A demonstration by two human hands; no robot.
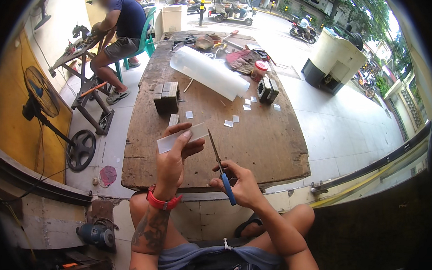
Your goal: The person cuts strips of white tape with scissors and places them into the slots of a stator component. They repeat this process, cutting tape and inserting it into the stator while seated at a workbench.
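My left hand (177,152), with a red watch on its wrist, pinches a white strip of thin sheet (167,143) between thumb and fingers above the wooden table. A pair of scissors (227,184) with blue handles is gripped in my right hand (242,180). Their blades point away from me, the tip close to the strip's right end; whether they touch it I cannot tell. Several small white squares (229,123) lie scattered beyond my hands. Farther back rests a large roll of translucent white sheet (209,73), between two dark metal blocks (167,98).
On the worn wooden table (268,152) stand a red-lidded jar (260,69) and, behind it, a pile of cloth and tools (241,59). At left are a standing fan (42,93) and a seated person (122,22) working at a bench. Vehicles are on the street beyond.
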